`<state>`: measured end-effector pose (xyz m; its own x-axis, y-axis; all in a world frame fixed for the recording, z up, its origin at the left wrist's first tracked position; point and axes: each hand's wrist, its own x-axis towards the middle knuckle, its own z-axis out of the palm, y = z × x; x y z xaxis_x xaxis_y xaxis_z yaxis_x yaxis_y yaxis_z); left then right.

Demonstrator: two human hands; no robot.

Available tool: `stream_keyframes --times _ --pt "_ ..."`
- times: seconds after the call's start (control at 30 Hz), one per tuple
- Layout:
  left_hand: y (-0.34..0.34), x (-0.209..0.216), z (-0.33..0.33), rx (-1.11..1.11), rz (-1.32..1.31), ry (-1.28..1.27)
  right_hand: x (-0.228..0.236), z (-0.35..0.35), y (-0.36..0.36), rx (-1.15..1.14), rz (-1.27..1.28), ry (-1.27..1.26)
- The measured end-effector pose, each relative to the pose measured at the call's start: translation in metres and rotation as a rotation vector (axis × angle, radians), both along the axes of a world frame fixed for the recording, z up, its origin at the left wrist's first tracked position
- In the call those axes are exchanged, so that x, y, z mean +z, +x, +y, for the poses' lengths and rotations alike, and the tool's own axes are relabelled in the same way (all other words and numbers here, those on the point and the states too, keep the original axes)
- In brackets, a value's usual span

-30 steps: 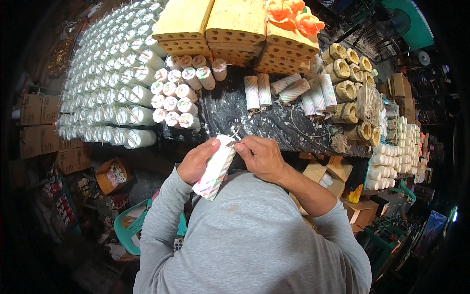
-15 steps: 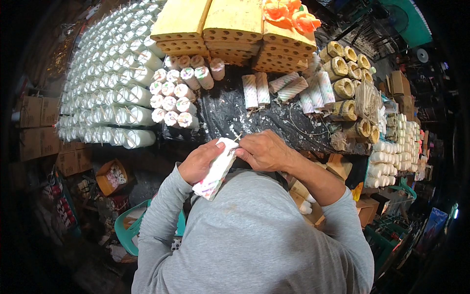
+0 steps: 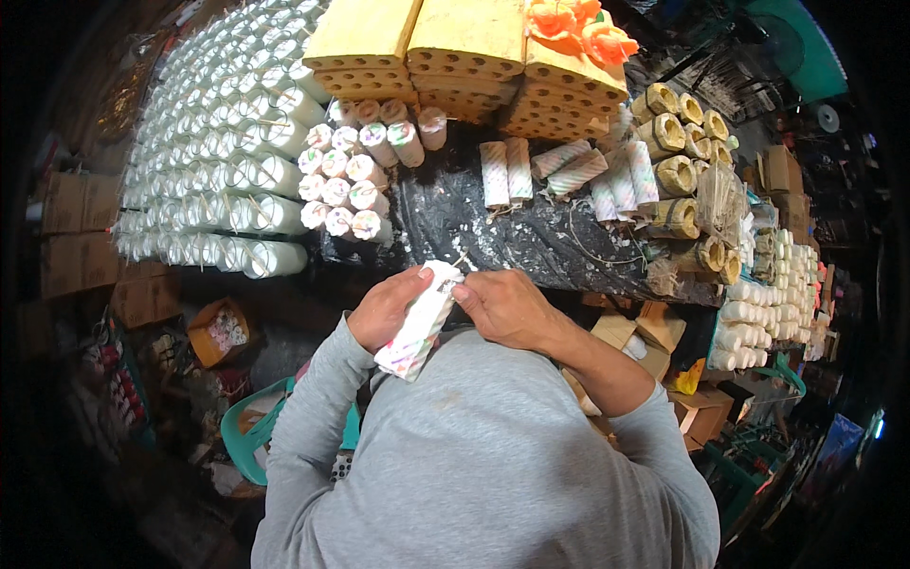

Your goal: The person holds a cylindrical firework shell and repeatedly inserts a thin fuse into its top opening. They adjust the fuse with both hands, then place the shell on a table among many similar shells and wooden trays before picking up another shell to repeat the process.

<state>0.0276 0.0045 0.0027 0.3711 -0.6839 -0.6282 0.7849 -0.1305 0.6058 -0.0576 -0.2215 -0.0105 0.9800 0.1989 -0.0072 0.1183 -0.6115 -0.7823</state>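
My left hand [image 3: 384,311] is wrapped round a white candle [image 3: 419,327] with coloured stripes near its lower end. The candle leans in front of my chest, its wick [image 3: 462,258] sticking up at the far end. At that end my right hand [image 3: 507,308] has its fingers curled closed, with the thumb against the candle's edge. Whatever lies within those fingers is hidden. Past my hands, white flakes are scattered over a black plastic sheet [image 3: 436,209]. A group of similar candles with carved-looking tops [image 3: 336,192] stands to the left.
Rows of white candles in glasses [image 3: 227,180] fill the table's left. Yellow blocks with holes [image 3: 464,66] sit at the back, orange flowers [image 3: 578,28] on top. Striped candles [image 3: 494,175] and tan hollow cylinders [image 3: 676,175] are on the right. A green chair [image 3: 248,431] stands lower left.
The view has shifted slightly. My right fingers have moved a little at the candle's wick end, the thumb now nearer its edge. My left hand keeps its hold.
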Motion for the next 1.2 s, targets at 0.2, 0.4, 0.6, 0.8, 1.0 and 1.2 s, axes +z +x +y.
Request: stream_keyframes --times 0.2,0.4,0.6,0.8,1.0,1.2 --pt "0.000 -0.008 0.003 0.021 0.074 -0.004 -0.004 0.001 -0.001 0.048 0.006 -0.058" --pt "-0.002 -0.010 0.006 0.060 0.118 -0.020 -0.006 0.006 -0.004 0.004 -0.154 -0.068" --pt "-0.004 -0.006 0.005 0.070 0.097 -0.006 -0.006 0.009 -0.006 -0.042 -0.242 -0.080" --pt "-0.002 0.003 0.001 0.002 -0.070 0.004 -0.006 0.011 -0.008 -0.039 -0.264 -0.130" --pt "-0.003 0.010 -0.001 -0.071 -0.168 0.050 0.002 0.003 -0.005 0.088 -0.102 -0.076" --pt "-0.005 0.009 0.001 -0.068 -0.148 0.059 0.011 0.002 -0.005 0.134 0.080 0.077"
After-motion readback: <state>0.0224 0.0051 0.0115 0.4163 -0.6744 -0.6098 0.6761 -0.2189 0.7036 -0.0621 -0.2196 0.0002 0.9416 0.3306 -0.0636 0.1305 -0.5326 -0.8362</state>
